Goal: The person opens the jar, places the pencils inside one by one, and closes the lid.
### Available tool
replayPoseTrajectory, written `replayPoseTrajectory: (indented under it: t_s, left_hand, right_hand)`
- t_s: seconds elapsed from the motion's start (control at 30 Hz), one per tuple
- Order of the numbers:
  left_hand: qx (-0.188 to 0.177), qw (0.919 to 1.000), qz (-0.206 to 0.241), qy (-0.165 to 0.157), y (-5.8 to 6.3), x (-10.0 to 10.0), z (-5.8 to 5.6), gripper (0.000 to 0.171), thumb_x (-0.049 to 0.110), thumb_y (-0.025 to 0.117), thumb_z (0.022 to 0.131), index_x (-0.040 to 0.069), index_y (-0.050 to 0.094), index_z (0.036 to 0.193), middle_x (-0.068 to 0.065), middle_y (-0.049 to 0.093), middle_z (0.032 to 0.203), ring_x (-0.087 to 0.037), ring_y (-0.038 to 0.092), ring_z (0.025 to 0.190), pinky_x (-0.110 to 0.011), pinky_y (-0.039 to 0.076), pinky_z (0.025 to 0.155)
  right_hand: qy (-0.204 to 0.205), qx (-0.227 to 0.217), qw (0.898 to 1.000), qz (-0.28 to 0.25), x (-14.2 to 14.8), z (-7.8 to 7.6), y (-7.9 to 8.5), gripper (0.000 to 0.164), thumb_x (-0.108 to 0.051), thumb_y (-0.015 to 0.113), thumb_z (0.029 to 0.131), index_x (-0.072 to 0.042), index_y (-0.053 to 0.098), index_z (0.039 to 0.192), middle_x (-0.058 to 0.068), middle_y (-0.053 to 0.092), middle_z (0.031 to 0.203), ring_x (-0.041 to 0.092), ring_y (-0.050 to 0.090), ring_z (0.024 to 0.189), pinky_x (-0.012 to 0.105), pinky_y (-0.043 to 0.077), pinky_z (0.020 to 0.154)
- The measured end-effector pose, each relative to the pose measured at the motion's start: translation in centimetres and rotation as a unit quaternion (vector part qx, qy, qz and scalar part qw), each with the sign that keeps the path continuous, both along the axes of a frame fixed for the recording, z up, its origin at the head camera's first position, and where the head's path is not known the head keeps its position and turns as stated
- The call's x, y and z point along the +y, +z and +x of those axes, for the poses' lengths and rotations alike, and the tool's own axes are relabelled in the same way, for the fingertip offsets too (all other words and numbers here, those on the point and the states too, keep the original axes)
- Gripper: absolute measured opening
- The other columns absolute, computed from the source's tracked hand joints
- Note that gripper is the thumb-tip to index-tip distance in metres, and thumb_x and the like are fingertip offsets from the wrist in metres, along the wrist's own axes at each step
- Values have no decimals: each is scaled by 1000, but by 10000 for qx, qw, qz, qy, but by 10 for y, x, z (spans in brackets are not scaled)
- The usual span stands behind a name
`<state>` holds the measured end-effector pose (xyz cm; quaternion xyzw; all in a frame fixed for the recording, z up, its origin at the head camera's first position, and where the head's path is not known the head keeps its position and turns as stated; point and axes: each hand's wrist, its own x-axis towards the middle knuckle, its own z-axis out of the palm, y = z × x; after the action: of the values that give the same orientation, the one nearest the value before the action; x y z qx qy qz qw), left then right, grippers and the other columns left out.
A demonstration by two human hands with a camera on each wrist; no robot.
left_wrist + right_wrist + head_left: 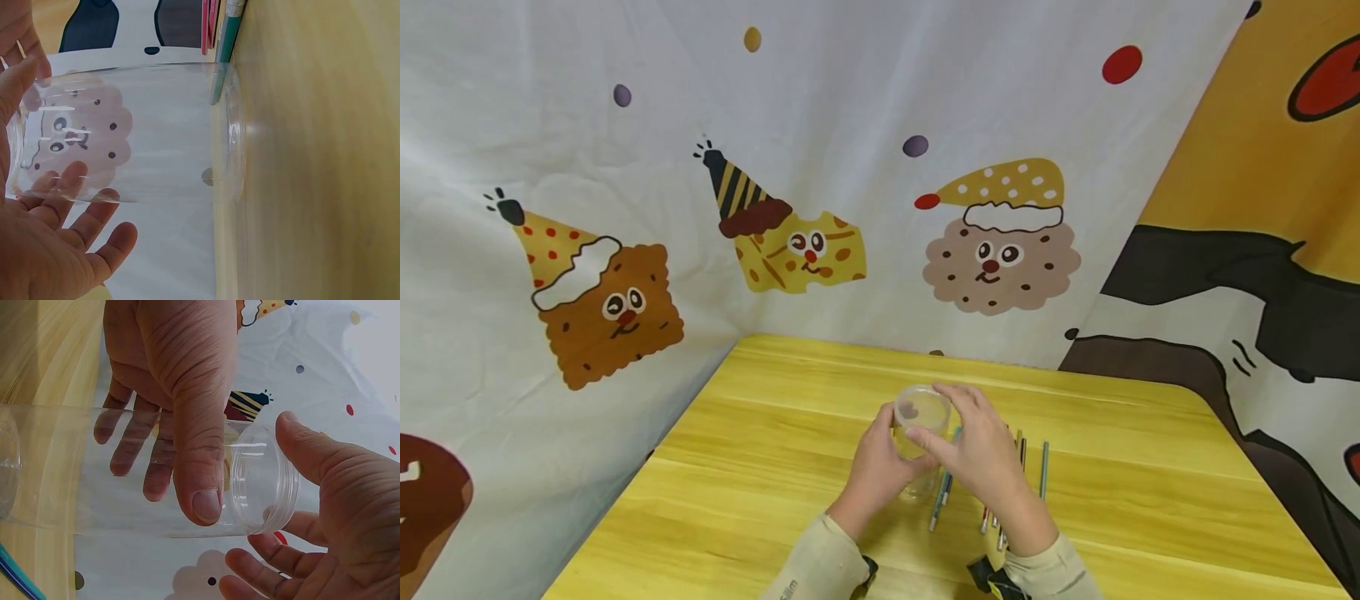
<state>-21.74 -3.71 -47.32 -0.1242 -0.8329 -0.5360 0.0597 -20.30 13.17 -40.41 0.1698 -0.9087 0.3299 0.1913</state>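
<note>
A tall clear plastic jar (908, 447) stands upright on the yellow wood-grain table (760, 433), its round rim toward me. My left hand (880, 471) grips the jar's upper side, the thumb lying across the front and the fingers round the back in the right wrist view. With thumb and fingers spread round the rim, my right hand (350, 506) holds the top of the jar. Whether a clear lid sits on the rim, I cannot tell. Several pencils (1045, 468) lie beside the jar, partly hidden under my right hand and forearm.
One teal pencil (936, 510) lies close to the jar's base. A white cloth (820, 108) printed with cartoon biscuits and cheese hangs behind the table's far edge and along its left side. Dark straps (992, 575) show near the sleeve cuffs.
</note>
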Motion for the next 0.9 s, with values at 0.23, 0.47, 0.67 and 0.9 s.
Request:
replayPoseTrajectory:
  t_s: [0.23,0.47,0.67,0.9]
  left_hand:
    - [-31,10000,9,18,1,0,0,75,37,91,86,15,52,145,-6,64,145,-30,60,136,-57,53,109]
    - [-135,9999,39,32,1,1,0,79,37,93,84,15,51,147,-7,64,145,-31,60,136,-59,53,109]
    - [-213,9997,67,41,2,1,1,83,38,93,84,14,49,150,-9,64,144,-33,60,136,-61,52,108]
    - [-200,9998,26,72,2,1,1,83,39,93,84,15,49,150,-7,64,143,-32,60,135,-61,52,109]
  right_hand:
    - [122,56,9999,-81,1,-1,-1,73,-45,87,89,-10,61,148,18,61,150,41,61,134,64,57,100]
    - [264,71,9995,-144,1,-1,1,67,-39,85,92,-9,61,147,17,62,151,41,57,140,66,53,106]
    - [348,-6,9993,-164,1,0,3,65,-36,84,94,-6,61,147,18,62,150,41,56,140,66,52,107]
    - [382,-11,9992,-119,2,1,4,64,-37,82,95,-7,61,147,17,62,151,41,55,142,67,50,110]
